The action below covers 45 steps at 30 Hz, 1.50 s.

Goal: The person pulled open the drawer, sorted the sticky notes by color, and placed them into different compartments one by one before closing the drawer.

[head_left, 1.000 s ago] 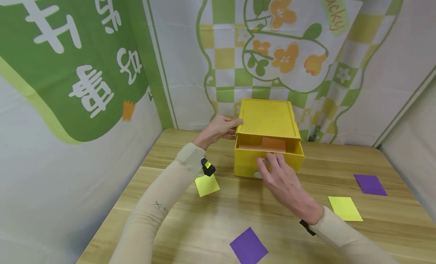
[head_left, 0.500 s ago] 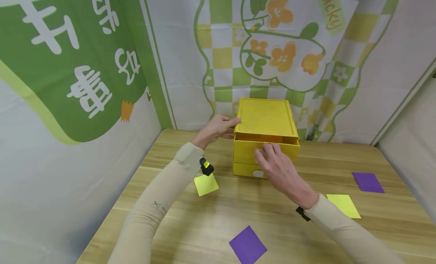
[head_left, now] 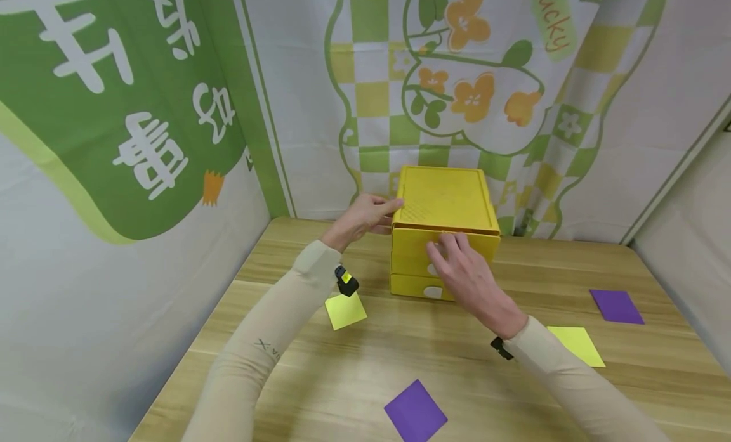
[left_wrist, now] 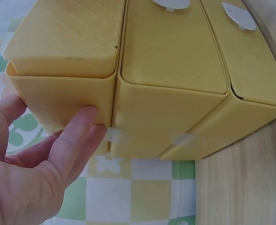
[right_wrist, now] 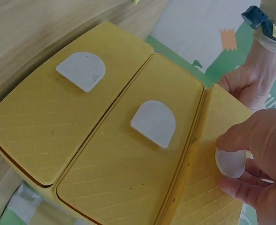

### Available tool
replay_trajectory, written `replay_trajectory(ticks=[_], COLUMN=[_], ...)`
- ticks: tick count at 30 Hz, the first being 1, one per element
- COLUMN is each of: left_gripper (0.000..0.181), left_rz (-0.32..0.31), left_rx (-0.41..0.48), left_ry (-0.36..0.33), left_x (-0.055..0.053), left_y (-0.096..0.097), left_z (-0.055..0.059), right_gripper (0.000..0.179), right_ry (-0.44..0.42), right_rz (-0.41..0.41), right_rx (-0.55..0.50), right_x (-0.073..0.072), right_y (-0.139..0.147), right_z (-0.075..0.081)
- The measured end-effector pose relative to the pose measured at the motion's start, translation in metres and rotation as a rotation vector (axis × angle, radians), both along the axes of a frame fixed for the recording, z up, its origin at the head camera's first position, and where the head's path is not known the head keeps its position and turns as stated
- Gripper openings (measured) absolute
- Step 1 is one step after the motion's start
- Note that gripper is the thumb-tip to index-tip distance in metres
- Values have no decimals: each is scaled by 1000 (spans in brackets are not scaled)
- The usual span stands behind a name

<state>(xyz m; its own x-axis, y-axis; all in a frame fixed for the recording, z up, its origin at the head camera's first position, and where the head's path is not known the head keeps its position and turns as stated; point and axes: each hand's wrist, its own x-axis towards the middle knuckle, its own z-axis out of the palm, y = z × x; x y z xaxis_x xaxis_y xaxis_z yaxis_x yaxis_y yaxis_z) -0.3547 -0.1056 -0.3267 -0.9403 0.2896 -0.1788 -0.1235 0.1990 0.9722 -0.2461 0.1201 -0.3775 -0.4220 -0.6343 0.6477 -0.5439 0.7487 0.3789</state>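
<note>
A yellow drawer box (head_left: 445, 195) stands at the back of the table, its several stacked drawers fitted with white handles. The top drawer (right_wrist: 208, 154) sits almost flush, its front slightly proud of the case in the left wrist view. My right hand (head_left: 471, 280) is at the box's front. Its thumb and fingers pinch the top drawer's white handle (right_wrist: 231, 164). My left hand (head_left: 365, 219) rests against the box's left side, thumb at the top edge and fingers (left_wrist: 74, 136) fairly straight along the wall. What lies inside the drawer is hidden.
Yellow sticky notes (head_left: 346, 311) lie left of the box and at right beside my sleeve. One purple note (head_left: 415, 410) is near the front, another purple note (head_left: 617, 305) at far right. A printed curtain (head_left: 371, 80) hangs behind the box.
My right hand has pushed the top drawer inward. Its opening has narrowed to a thin slit, and the orange contents are out of sight. My left hand has stayed on the box's side.
</note>
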Motion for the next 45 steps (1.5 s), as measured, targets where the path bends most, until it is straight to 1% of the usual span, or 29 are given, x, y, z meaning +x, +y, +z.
replay_trajectory(ticks=[5,11,15,22,24,29,32,36,38,41,43,45], left_gripper=[49,50,51,50,49,48,47,48,48,49,49,49], left_rz=[-2,-14,-14,-5,-6,-8,-7,-3,1,5,5,4], left_rx=[-3,-16,-14,-20,-19,-10,-13,-19,-22,-27,-30,-30], left_ry=[8,-4,-11,-7,-5,-11,-12,-16,-18,-18,-16,-12], left_x=[0,3,4,4,4,3,3,2,1,0,0,-1], left_y=[0,1,2,2,2,2,3,2,2,2,2,2], left_z=[0,2,2,2,2,1,0,0,1,1,2,2], right_gripper=[17,17,16,20,22,28,28,24,22,17,17,20], right_ry=[22,22,19,12,13,-22,-37,7,42,81,94,94], right_rz=[6,44,34,48,66,92,84,73,91,145,177,189], right_rx=[-15,-53,-45,-54,-64,-70,-65,-53,-45,-23,7,43], right_x=[-4,-7,-9,-13,-15,-14,-12,-12,-11,-8,-6,-4], right_y=[0,1,3,5,5,7,8,8,8,8,8,8], right_z=[-2,-4,-5,-6,-7,-5,-3,-6,-9,-14,-17,-20])
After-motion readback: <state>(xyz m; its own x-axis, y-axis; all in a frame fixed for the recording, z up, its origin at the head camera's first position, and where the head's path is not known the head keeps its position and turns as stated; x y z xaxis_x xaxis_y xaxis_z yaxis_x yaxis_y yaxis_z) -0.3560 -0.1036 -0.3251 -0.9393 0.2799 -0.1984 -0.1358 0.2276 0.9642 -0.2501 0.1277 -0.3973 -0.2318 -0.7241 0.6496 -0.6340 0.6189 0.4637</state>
